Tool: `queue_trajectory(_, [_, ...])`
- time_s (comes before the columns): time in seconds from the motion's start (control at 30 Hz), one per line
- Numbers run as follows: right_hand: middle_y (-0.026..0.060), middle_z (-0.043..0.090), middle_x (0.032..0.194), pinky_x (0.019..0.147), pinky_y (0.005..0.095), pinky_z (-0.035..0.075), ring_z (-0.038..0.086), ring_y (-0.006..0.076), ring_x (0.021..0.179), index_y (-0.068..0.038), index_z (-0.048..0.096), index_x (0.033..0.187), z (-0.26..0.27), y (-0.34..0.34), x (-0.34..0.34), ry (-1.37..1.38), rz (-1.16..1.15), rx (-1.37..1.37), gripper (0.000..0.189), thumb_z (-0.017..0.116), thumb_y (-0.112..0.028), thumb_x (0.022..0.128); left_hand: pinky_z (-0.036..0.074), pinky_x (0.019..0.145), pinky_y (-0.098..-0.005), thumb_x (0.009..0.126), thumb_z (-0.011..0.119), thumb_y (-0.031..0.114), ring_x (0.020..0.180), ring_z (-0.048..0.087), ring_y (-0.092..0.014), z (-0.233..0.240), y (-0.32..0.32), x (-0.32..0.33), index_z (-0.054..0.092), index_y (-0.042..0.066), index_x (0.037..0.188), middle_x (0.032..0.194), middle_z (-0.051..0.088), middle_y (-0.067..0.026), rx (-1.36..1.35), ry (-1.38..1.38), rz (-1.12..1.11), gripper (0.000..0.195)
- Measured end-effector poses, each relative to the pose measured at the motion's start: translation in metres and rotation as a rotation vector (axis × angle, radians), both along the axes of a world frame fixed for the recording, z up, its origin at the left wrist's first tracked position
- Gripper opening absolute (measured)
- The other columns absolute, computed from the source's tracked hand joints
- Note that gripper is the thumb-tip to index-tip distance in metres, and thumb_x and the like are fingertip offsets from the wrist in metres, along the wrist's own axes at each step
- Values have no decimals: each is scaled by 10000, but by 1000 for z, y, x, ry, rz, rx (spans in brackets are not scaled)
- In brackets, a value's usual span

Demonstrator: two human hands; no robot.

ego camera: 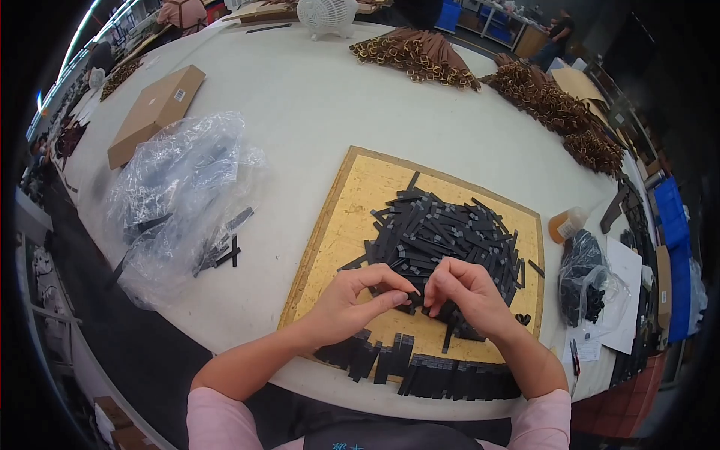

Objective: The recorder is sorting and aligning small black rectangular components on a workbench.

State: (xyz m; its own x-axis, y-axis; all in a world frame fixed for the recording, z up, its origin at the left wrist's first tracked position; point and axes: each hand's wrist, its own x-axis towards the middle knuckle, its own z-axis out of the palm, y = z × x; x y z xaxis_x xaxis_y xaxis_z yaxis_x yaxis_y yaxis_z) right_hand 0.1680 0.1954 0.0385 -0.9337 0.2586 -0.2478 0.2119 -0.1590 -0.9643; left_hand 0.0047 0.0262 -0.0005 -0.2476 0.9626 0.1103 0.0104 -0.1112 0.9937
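Observation:
A large heap of short black strips (pixel 433 230) with greyish ends lies on a wooden board (pixel 337 225) before me. Both hands meet over the heap's near edge. My left hand (pixel 365 289) pinches a small black strip between thumb and forefinger. Just to its right, my right hand (pixel 467 292) has its bent fingertips on the same small black piece, which they partly hide. Along the board's near edge, black strips (pixel 455 378) stand side by side in a row of bundles. Two small black loops (pixel 523 319) rest by my right wrist.
On the left are a clear plastic bag (pixel 185 197) with black strips and a cardboard box (pixel 157 115). To the right stand a bottle of amber liquid (pixel 565 225), a bag of black loops (pixel 588 287) and red-handled scissors (pixel 574 357). Brown straps with gold buckles (pixel 416 56) lie farther back, near a white fan (pixel 326 16).

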Motion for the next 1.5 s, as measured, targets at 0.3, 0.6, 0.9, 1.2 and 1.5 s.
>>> queue_trajectory(0.3, [67, 683, 1005, 776, 261, 567, 674, 123, 854, -8, 673, 1070, -5, -7, 4, -94, 240, -225, 237, 565, -218, 1046, 291, 1136, -442, 1034, 555, 245, 1375, 328, -274, 14, -2, -9, 628, 89, 1020, 1488, 377, -105, 54, 57, -334, 172])
queue_trajectory(0.6, [55, 682, 1007, 717, 193, 514, 650, 48, 821, 5, 668, 1193, 1, -11, 12, -115, -1, 115, 283, 721, -87, 931, 438, 1008, -364, 932, 669, 55, 1181, 544, -228, 13, -3, 4, 647, 55, 1060, 1313, 527, -128, 47, 282, 2, 130])
queue_trajectory(0.9, [71, 700, 996, 704, 209, 531, 669, 68, 820, 25, 673, 1113, -14, -19, 10, -3, -97, 359, 221, 727, -46, 911, 579, 719, -302, 913, 714, 62, 830, 729, -195, 0, -3, 17, 699, -49, 970, 914, 716, -120, -34, 172, 202, 126])
queue_trajectory(1.2, [76, 692, 999, 721, 224, 558, 674, 97, 863, 34, 649, 1096, -9, -18, 10, -70, -37, 436, 181, 696, -37, 936, 597, 789, -283, 939, 682, 57, 869, 730, -168, 1, -3, 20, 707, -49, 1023, 937, 725, -111, -59, 83, 155, 138])
queue_trajectory(1.5, [111, 711, 1094, 835, 283, 595, 707, 168, 1003, 21, 670, 1168, -7, -7, 22, -24, -87, -164, 199, 615, -68, 999, 577, 813, -250, 947, 697, 93, 905, 716, -131, -5, -1, 11, 655, -46, 1070, 949, 730, -105, -270, -437, -4, 191])
